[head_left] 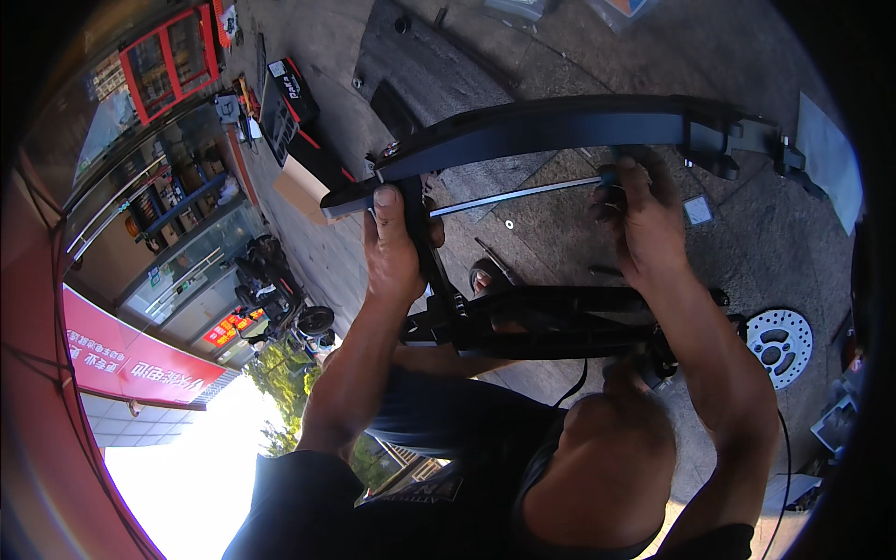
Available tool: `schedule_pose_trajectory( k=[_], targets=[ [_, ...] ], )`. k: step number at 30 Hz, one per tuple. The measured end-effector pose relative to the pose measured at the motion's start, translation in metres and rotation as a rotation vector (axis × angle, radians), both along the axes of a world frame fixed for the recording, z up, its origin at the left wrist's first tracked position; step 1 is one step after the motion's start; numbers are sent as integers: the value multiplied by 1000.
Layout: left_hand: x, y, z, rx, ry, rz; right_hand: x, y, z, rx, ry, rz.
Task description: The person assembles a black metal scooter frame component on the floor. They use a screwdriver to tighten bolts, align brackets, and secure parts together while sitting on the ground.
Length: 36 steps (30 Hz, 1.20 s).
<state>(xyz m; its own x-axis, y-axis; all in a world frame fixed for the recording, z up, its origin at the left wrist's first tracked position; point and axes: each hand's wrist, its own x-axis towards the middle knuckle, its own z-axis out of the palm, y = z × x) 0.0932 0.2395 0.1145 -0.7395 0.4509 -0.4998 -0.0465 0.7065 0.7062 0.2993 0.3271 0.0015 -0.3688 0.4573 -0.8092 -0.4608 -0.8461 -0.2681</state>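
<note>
A long black curved panel (560, 126) is held up in front of me over the paved ground. My left hand (392, 247) is closed around a black strut (446, 285) just under the panel's left end, thumb pressed against the panel. My right hand (644, 224) grips the right end of a thin silver rod (513, 196) that runs under the panel toward my left hand. Below both hands lies a black frame assembly (560, 322) resting across my lap. My knee hides part of it.
A round perforated brake disc (779, 343) lies on the ground at the right, and a small washer (509, 224) lies under the rod. A cardboard box (299, 182) and black boxes stand at the upper left. A parked scooter (280, 289) and a shop front fill the left side.
</note>
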Motion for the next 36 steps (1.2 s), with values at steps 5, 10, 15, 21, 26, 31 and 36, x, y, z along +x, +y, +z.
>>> schedule_pose_trajectory(
  k=[5, 10, 15, 21, 26, 31, 36],
  targets=[
    [3, 1, 4, 50, -46, 23, 1, -5, -2, 108, -54, -52],
    [6, -1, 11, 53, -40, -3, -5, 0, -6, 88, 11, -60],
    [9, -2, 16, 64, -30, -30, -6, -1, -4, 84, 35, -17],
    [14, -1, 19, 68, -4, -45, -7, -1, -6, 105, 50, -7],
    [16, -1, 24, 97, -29, -118, -7, 1, -10, 101, 64, 22],
    [21, -4, 28, 165, -24, -95, -1, 3, -16, 178, 53, 233],
    [26, -5, 48, 144, -194, -61, 6, 0, -26, 318, 138, 324]
  ],
)
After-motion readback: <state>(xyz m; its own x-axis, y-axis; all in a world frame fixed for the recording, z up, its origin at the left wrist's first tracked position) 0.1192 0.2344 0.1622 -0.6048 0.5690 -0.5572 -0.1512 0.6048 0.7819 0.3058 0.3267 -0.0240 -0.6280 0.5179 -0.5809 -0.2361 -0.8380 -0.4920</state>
